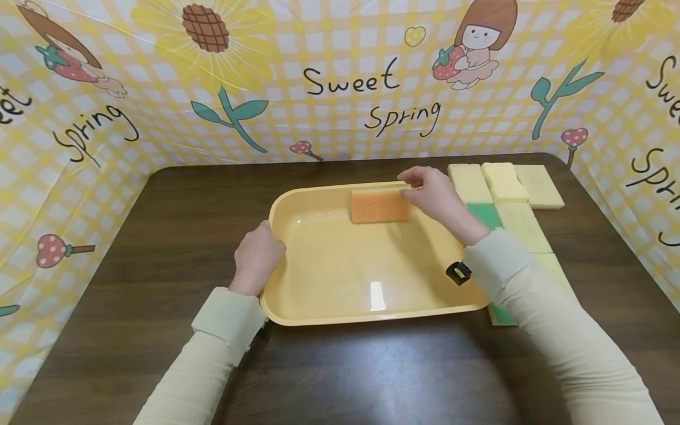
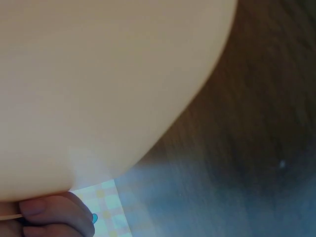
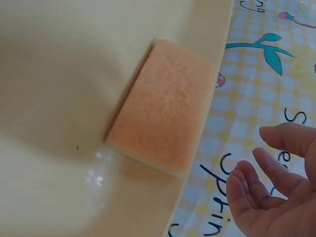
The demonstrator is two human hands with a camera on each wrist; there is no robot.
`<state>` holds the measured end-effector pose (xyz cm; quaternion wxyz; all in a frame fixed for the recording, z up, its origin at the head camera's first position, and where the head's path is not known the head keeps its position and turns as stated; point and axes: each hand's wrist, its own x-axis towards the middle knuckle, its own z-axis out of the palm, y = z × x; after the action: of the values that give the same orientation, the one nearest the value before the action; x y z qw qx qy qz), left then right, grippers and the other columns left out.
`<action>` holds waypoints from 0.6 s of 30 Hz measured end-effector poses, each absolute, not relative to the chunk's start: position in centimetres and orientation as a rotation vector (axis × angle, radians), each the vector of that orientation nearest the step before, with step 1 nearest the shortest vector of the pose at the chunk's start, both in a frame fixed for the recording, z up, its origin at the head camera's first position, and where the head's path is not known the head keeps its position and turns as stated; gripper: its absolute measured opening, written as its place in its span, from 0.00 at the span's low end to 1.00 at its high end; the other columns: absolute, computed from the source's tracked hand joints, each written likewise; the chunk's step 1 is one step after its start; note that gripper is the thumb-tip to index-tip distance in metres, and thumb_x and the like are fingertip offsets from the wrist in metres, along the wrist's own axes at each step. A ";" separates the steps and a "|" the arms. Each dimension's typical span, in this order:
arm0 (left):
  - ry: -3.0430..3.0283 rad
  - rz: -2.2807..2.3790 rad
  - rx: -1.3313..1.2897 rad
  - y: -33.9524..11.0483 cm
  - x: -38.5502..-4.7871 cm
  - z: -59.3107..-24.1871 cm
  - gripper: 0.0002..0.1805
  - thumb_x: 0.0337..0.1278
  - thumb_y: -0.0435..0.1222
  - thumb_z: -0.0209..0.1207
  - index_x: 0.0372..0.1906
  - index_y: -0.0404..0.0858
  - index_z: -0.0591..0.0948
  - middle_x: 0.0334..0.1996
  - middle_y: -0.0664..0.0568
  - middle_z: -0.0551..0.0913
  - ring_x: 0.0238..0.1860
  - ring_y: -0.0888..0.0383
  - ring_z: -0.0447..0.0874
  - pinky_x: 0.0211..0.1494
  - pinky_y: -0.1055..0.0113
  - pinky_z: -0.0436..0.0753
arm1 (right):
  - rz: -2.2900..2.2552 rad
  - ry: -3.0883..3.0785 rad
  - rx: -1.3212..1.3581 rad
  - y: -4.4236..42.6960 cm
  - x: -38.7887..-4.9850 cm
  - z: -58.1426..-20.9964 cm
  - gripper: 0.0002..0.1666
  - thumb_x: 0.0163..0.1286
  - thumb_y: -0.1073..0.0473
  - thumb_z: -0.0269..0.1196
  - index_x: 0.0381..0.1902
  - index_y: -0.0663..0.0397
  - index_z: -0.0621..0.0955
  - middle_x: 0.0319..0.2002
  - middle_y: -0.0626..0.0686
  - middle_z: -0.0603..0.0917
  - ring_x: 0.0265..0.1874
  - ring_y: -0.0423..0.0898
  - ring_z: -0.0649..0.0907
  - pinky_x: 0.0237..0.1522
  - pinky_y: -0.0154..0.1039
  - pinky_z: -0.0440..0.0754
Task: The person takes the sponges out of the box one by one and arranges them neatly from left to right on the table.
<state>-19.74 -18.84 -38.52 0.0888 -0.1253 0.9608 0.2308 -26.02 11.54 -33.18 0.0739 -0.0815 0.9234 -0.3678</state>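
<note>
A shallow pale-yellow plastic basin [image 1: 340, 271] sits in front of me. My left hand [image 1: 258, 257] grips its left rim, fingers curled over the edge; the left wrist view shows the basin's outer side [image 2: 98, 98] and the curled fingers [image 2: 54, 215]. An orange sponge [image 1: 379, 206] leans against the basin's far inner wall. Beside the sponge's right end, my right hand [image 1: 438, 198] hovers over the far rim. In the right wrist view this hand [image 3: 281, 192] has loosely bent fingers, holds nothing and is apart from the sponge [image 3: 163, 106].
On the table's right side lie several flat sponges, pale yellow [image 1: 523, 227] and green [image 1: 482, 215], partly behind the right forearm. A small black device [image 1: 458, 273] sits at the right cuff. A patterned yellow cloth [image 1: 345, 35] hangs behind the dark wooden table [image 1: 202, 200].
</note>
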 end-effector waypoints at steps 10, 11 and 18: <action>2.847 0.701 -0.372 -18.8 -19.7 -38.6 0.25 0.57 0.34 0.44 0.59 0.28 0.69 0.41 0.35 0.82 0.34 0.47 0.83 0.25 0.62 0.73 | -1.002 2.772 -0.170 10.9 -26.6 -34.4 0.23 0.66 0.60 0.55 0.59 0.56 0.76 0.61 0.62 0.73 0.60 0.57 0.72 0.57 0.52 0.72; 2.848 0.700 -0.373 -18.9 -19.7 -38.6 0.25 0.56 0.34 0.44 0.59 0.28 0.69 0.41 0.35 0.82 0.34 0.47 0.83 0.25 0.62 0.74 | -1.001 2.772 -0.167 10.9 -26.6 -34.5 0.23 0.66 0.60 0.55 0.59 0.56 0.76 0.61 0.62 0.73 0.60 0.57 0.72 0.57 0.52 0.72; 2.852 0.692 -0.377 -18.8 -19.7 -38.4 0.24 0.56 0.34 0.43 0.58 0.28 0.69 0.41 0.35 0.82 0.33 0.47 0.82 0.26 0.62 0.73 | -0.920 2.806 -0.252 11.0 -27.0 -35.2 0.21 0.67 0.65 0.56 0.58 0.60 0.76 0.62 0.63 0.71 0.63 0.59 0.70 0.63 0.52 0.68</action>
<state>-19.68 -18.80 -38.40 0.0914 -0.1269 0.9598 0.2329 -27.00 11.04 -35.24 0.0889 -0.0847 0.9430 -0.3094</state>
